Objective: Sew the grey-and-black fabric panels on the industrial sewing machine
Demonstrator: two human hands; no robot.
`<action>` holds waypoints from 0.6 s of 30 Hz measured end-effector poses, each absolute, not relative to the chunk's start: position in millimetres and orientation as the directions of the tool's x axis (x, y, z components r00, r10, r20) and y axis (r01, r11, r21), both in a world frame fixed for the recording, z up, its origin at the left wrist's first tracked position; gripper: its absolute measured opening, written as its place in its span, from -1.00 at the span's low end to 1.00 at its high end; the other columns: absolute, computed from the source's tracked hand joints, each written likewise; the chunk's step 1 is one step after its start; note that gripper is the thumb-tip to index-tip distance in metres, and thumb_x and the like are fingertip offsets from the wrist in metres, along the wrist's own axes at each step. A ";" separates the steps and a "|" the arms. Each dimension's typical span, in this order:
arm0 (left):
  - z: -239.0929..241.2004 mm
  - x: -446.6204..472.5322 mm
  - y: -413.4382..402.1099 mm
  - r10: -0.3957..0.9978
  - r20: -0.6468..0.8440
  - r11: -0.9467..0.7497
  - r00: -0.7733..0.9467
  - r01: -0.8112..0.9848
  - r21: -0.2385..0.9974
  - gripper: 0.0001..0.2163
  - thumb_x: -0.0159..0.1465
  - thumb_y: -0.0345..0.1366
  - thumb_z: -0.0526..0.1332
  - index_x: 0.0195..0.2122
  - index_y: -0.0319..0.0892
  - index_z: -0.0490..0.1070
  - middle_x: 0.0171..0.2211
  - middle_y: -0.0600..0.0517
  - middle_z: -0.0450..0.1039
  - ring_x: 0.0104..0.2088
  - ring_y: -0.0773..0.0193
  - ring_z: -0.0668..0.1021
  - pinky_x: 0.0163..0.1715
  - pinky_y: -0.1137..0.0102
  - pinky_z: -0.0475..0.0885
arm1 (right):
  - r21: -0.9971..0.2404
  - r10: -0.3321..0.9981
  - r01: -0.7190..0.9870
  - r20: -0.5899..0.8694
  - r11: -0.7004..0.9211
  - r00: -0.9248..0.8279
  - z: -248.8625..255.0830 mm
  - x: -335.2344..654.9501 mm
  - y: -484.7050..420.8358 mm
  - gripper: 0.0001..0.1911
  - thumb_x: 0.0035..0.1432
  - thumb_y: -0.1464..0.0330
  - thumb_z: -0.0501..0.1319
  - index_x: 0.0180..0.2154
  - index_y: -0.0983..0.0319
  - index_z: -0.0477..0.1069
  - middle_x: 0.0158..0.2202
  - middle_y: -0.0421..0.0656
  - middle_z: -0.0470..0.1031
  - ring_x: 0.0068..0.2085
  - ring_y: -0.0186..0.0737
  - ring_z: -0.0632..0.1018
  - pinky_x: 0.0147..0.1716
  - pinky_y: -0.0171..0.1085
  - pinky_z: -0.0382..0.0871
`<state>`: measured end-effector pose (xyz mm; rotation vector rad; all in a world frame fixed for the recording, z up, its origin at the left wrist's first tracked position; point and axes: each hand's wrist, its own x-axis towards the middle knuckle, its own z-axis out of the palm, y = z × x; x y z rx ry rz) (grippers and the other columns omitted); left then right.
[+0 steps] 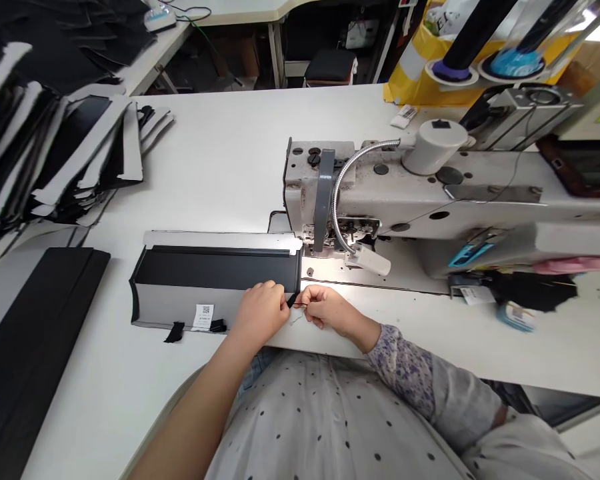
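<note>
A flat sewn panel (220, 270), black and grey with a white strip along its far edge, lies in front of me. My left hand (264, 308) is closed on its near right corner, where a short black tab (293, 300) sticks out past the thumb. Just to the right, my right hand (330, 310) pinches a thin dark thread (301, 305) running from that corner. Pale loose thread ends hang below the fingertips. A white label (203, 317) and small black tabs (175, 332) show on the panel's near edge.
A sewing machine (375, 187) with a lamp on a bendable neck stands just beyond my hands. Piled black and white pieces (60, 153) lie at left, near a folded black piece (40, 347). Thread cones (453, 70) stand at back right; small items lie right of the machine.
</note>
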<state>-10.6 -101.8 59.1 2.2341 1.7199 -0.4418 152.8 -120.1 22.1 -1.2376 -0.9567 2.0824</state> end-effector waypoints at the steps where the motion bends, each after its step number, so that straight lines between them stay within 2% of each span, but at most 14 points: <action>1: 58.9 -10.6 -101.7 0.881 -0.409 -0.245 0.239 0.969 0.038 -0.89 0.18 -0.38 0.07 -0.47 -0.13 0.32 -0.37 0.00 0.41 -0.31 0.16 0.46 -0.39 0.30 0.20 | -0.753 0.712 -0.124 -0.537 -0.647 -0.453 21.7 153.7 -121.1 -0.87 -0.30 0.45 0.06 -0.53 0.21 0.19 -0.44 -0.26 0.46 -0.63 -0.49 0.26 -0.71 -0.44 0.05; 4: 59.3 -10.1 -101.4 0.880 -0.419 -0.232 0.225 0.972 0.035 -0.89 0.18 -0.39 0.06 -0.46 -0.13 0.32 -0.37 0.00 0.41 -0.31 0.16 0.46 -0.39 0.31 0.21 | -0.711 0.670 -0.145 -0.546 -0.688 -0.502 22.5 163.9 -122.6 -0.88 -0.29 0.43 0.07 -0.53 0.21 0.19 -0.47 -0.25 0.45 -0.61 -0.45 0.32 -0.73 -0.44 0.06; 7: 60.4 -9.1 -101.0 0.877 -0.427 -0.226 0.219 0.974 0.036 -0.89 0.18 -0.40 0.06 -0.46 -0.12 0.32 -0.37 0.00 0.40 -0.32 0.17 0.45 -0.41 0.31 0.20 | -0.760 0.612 0.067 -0.569 -0.646 -0.550 28.4 186.8 -122.6 -0.93 -0.20 0.45 0.08 -0.52 0.22 0.24 -0.52 -0.29 0.38 -0.62 -0.44 0.32 -0.69 -0.42 0.12; 9: 60.3 -9.1 -100.9 0.876 -0.426 -0.229 0.225 0.972 0.042 -0.89 0.17 -0.41 0.05 -0.47 -0.12 0.31 -0.38 0.01 0.39 -0.33 0.17 0.44 -0.41 0.31 0.20 | -0.819 0.626 0.325 -0.572 -0.473 -0.530 36.5 205.0 -123.2 -0.91 -0.12 0.48 0.07 -0.48 0.22 0.30 -0.53 -0.28 0.38 -0.57 -0.41 0.36 -0.60 -0.40 0.21; 11: 59.6 -9.5 -101.0 0.874 -0.426 -0.234 0.233 0.971 0.050 -0.88 0.17 -0.41 0.05 -0.48 -0.12 0.29 -0.38 0.01 0.38 -0.34 0.18 0.43 -0.42 0.32 0.20 | -0.800 0.771 0.560 -0.491 -0.215 -0.405 47.6 217.6 -125.6 -0.82 -0.01 0.52 0.06 -0.36 0.22 0.38 -0.41 -0.21 0.45 -0.41 -0.32 0.46 -0.44 -0.34 0.30; 12: 59.1 -9.9 -101.1 0.874 -0.426 -0.237 0.236 0.970 0.051 -0.88 0.17 -0.41 0.05 -0.48 -0.12 0.29 -0.39 0.01 0.38 -0.35 0.18 0.43 -0.42 0.32 0.20 | -0.758 0.856 0.644 -0.397 -0.101 -0.332 53.3 219.4 -127.5 -0.76 0.04 0.53 0.05 -0.27 0.22 0.40 -0.31 -0.17 0.47 -0.30 -0.27 0.48 -0.35 -0.31 0.32; 14: 58.0 -10.8 -101.2 0.874 -0.422 -0.242 0.239 0.969 0.048 -0.89 0.17 -0.41 0.06 -0.49 -0.12 0.27 -0.39 0.01 0.38 -0.34 0.18 0.43 -0.42 0.32 0.20 | -0.672 0.952 0.738 -0.175 0.071 -0.250 62.4 211.8 -132.8 -0.72 0.16 0.47 0.07 -0.09 0.22 0.38 -0.16 -0.09 0.46 -0.14 -0.17 0.47 -0.20 -0.23 0.33; 15: 57.6 -11.2 -101.2 0.876 -0.418 -0.244 0.239 0.969 0.043 -0.89 0.17 -0.41 0.07 -0.49 -0.12 0.27 -0.39 0.02 0.38 -0.34 0.18 0.44 -0.42 0.32 0.20 | -0.641 0.959 0.753 -0.088 0.151 -0.268 64.7 202.7 -135.7 -0.72 0.21 0.40 0.10 -0.03 0.22 0.36 -0.12 -0.07 0.44 -0.10 -0.14 0.45 -0.15 -0.19 0.33; 18: 57.4 -12.7 -100.7 0.879 -0.410 -0.247 0.244 0.968 0.045 -0.90 0.16 -0.40 0.10 -0.49 -0.12 0.26 -0.39 0.02 0.39 -0.32 0.18 0.44 -0.39 0.32 0.22 | -0.533 0.902 0.760 0.015 0.373 -0.432 59.1 164.3 -141.7 -0.63 0.18 0.18 0.22 -0.06 0.26 0.36 -0.18 -0.04 0.42 -0.16 -0.08 0.43 -0.16 -0.14 0.33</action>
